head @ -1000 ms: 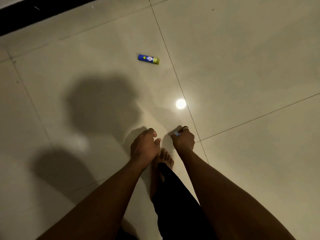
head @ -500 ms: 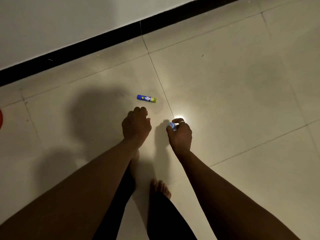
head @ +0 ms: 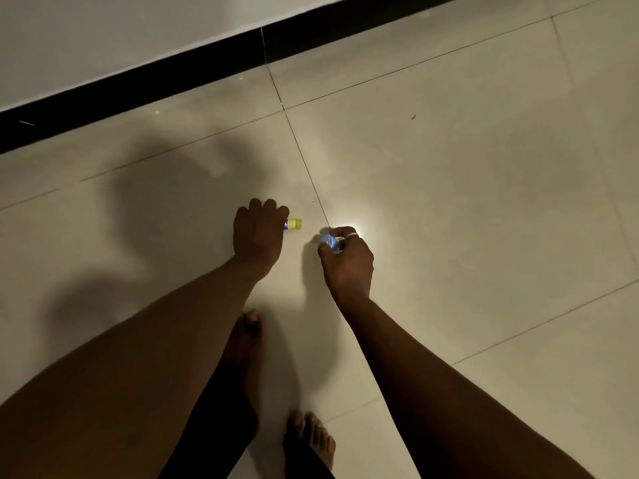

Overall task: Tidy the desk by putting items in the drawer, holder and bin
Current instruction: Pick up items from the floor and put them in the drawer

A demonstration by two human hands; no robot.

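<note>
A glue stick (head: 294, 224) with a blue body and a yellow cap lies on the pale tiled floor, close to a tile seam. My left hand (head: 257, 235) reaches down onto it, fingers curled over the blue body, so only the cap end shows. My right hand (head: 349, 259), with a ring on one finger, hovers just right of it, closed around a small blue and white object (head: 330, 243); I cannot tell what that object is. No desk, drawer, holder or bin is in view.
A black skirting strip (head: 207, 65) runs along the white wall beyond my hands. My bare feet (head: 243, 344) stand on the tiles under my arms. A bright light spot glares on the floor beside my right hand, and dark shadows lie to the left.
My view and both hands have moved towards the wall and the glue stick. My left hand has come down over the stick, which was lying apart from it. My right hand keeps its small object.
</note>
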